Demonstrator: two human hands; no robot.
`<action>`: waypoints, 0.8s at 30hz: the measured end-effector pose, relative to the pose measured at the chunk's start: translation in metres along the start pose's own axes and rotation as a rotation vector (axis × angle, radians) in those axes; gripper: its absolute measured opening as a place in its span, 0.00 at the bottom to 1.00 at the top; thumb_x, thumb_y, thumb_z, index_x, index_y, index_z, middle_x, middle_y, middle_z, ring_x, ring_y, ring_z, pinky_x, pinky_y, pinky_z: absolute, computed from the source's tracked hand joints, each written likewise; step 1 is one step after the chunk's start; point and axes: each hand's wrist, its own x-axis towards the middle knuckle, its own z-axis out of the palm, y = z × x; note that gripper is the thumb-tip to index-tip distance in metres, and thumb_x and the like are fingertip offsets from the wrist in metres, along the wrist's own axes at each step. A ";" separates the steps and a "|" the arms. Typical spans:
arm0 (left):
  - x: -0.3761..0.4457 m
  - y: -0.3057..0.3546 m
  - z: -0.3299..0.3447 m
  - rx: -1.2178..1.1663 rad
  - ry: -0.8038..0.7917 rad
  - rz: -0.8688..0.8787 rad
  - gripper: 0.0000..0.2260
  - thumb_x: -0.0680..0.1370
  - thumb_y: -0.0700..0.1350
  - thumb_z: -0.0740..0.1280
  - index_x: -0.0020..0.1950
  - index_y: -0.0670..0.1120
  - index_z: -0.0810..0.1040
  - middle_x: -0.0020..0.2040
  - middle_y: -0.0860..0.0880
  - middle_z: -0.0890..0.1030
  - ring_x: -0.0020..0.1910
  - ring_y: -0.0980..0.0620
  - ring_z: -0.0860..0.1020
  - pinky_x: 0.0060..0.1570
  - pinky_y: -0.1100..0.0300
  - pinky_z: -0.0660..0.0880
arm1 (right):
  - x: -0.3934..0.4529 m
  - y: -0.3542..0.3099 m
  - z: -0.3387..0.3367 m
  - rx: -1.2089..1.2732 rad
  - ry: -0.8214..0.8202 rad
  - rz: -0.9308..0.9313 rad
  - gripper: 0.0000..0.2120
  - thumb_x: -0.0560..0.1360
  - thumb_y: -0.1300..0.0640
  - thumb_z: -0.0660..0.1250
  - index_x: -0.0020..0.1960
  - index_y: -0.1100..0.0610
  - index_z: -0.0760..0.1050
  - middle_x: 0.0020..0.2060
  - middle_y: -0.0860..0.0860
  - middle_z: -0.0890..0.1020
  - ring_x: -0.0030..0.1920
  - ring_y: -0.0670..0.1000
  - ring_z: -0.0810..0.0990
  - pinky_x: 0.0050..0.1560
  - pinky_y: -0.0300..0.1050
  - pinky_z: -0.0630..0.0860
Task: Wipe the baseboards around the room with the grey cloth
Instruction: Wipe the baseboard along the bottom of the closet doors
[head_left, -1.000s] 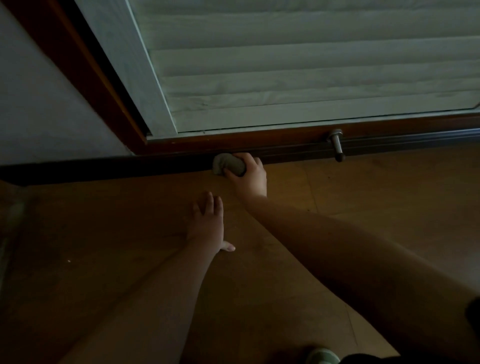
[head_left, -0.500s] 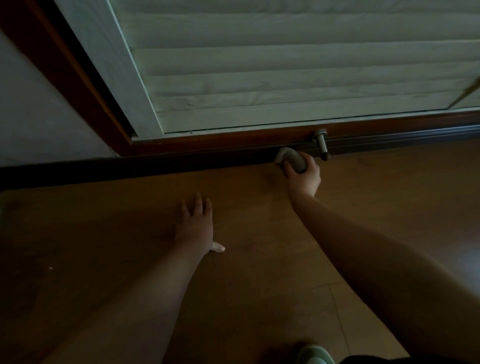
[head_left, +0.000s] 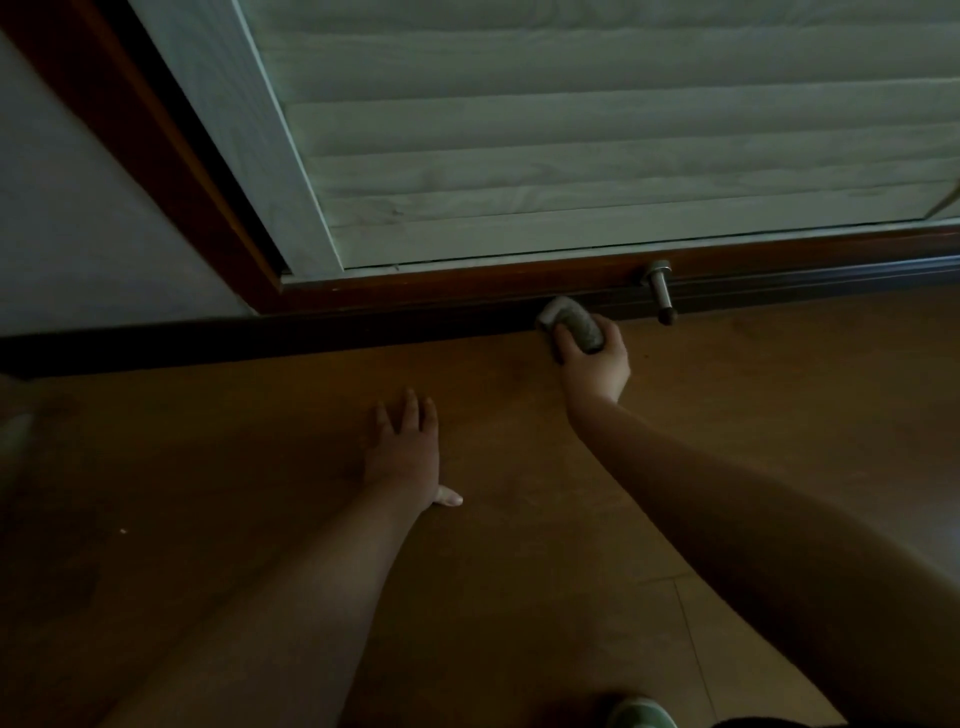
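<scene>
Your right hand (head_left: 592, 366) has its fingers curled round the bunched grey cloth (head_left: 571, 326), which is pressed against the dark baseboard (head_left: 363, 332) where it meets the wooden floor (head_left: 260, 519), below the louvred door (head_left: 571, 156). Your left hand (head_left: 402, 452) lies flat on the floor with fingers spread, gripping nothing, well apart from the cloth.

The metal doorstop (head_left: 660, 291) juts out of the board just to the right of the cloth. To wipe well here, press the cloth flat against the board's face and top lip, not merely its lower edge. At the stop, I would work around its base instead of skipping past; dust likely gathers there. Lean on the braced palm for balance.
</scene>
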 end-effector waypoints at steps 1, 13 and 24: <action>0.000 0.001 0.000 0.004 -0.004 -0.002 0.61 0.67 0.64 0.76 0.80 0.49 0.33 0.80 0.47 0.32 0.79 0.34 0.39 0.75 0.35 0.56 | -0.008 -0.004 0.007 -0.028 -0.058 -0.050 0.21 0.74 0.50 0.72 0.65 0.48 0.73 0.59 0.50 0.77 0.58 0.49 0.77 0.59 0.50 0.78; -0.002 0.004 0.000 0.025 0.023 -0.009 0.58 0.69 0.64 0.74 0.80 0.49 0.34 0.80 0.46 0.32 0.79 0.34 0.38 0.75 0.35 0.55 | -0.052 -0.047 0.077 -0.236 -0.418 -0.392 0.21 0.74 0.52 0.73 0.64 0.54 0.74 0.57 0.52 0.76 0.54 0.47 0.74 0.52 0.37 0.71; -0.002 0.001 -0.001 -0.010 0.016 0.013 0.59 0.69 0.63 0.75 0.80 0.48 0.33 0.80 0.46 0.31 0.79 0.34 0.40 0.75 0.35 0.53 | 0.001 -0.037 0.017 -0.177 -0.178 -0.289 0.17 0.73 0.49 0.73 0.60 0.49 0.75 0.54 0.49 0.79 0.53 0.47 0.78 0.55 0.47 0.79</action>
